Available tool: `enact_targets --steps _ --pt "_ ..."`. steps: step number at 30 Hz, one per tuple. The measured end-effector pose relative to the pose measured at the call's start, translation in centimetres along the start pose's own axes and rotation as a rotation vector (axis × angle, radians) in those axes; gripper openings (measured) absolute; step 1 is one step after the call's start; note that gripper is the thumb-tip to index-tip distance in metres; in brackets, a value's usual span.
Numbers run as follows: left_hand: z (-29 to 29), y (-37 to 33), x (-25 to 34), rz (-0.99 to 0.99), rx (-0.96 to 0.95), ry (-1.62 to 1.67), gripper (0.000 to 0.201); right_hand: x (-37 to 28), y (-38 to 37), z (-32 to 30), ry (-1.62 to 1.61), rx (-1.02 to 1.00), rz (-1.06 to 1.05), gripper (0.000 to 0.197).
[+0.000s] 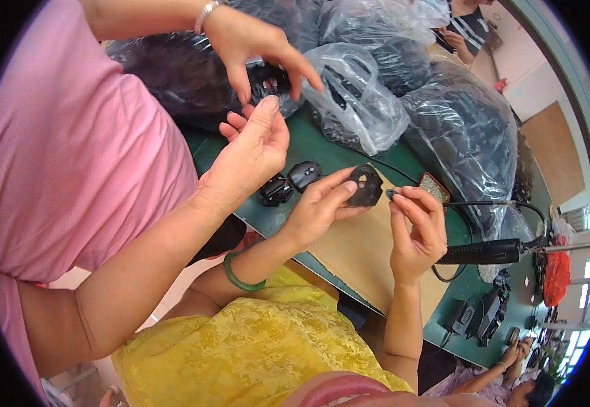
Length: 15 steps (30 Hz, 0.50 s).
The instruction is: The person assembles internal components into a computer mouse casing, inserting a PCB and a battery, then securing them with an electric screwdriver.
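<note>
Closest to the lens: yellow patterned cloth (pixel 254 346) across the bottom of the frame, both forearms rising out of it.

Left hand (pixel 319 207), green bangle (pixel 241 277) at the wrist: closed on a black plastic piece (pixel 366 184), thumb on one side and fingers behind. Held up at centre frame, above the cardboard sheet (pixel 363 251), flat face tilted toward the eyes, probably to keep its holes in sight.

Right hand (pixel 417 234), just right of it: thumb and forefinger pinched narrow on a small dark part (pixel 391 194). Brought close to the edge of the piece, nearly touching, as if lined up with it.

Look of the black plastic piece: thin, matte, irregular outline, one round hole near the top, a smaller opening below. Small dark part too tiny to tell its shape.

Further out, left of centre: two black rounded shells (pixel 288 183) lying on the green table (pixel 322 146). Above them, in the upper middle, a pink-sleeved co-worker's two hands, one (pixel 254 146) open palm up, the other (pixel 254 37) spread over a dark object.

Behind, across the top: clear bags (pixel 359 102) stuffed with black parts. At right of frame: black corded power tool (pixel 481 252) resting on the table, small tray (pixel 434 186) beside the cardboard.
</note>
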<state>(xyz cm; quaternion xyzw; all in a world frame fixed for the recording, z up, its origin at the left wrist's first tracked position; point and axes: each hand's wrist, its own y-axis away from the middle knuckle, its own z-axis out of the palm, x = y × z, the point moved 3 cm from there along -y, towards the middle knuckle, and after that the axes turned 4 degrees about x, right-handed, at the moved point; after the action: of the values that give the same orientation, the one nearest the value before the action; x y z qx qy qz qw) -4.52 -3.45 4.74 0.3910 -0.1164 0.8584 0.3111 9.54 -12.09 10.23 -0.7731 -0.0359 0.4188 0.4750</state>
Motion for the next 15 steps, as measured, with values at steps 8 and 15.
enact_targets --steps 8,15 --pt "-0.25 -0.03 -0.32 -0.020 0.013 -0.013 0.040 0.96 0.42 -0.34 -0.218 0.043 0.220 0.018" --pt "-0.07 -0.02 -0.48 -0.005 -0.011 -0.034 0.041 0.89 0.51 -0.83 -0.190 0.020 0.274 0.018"
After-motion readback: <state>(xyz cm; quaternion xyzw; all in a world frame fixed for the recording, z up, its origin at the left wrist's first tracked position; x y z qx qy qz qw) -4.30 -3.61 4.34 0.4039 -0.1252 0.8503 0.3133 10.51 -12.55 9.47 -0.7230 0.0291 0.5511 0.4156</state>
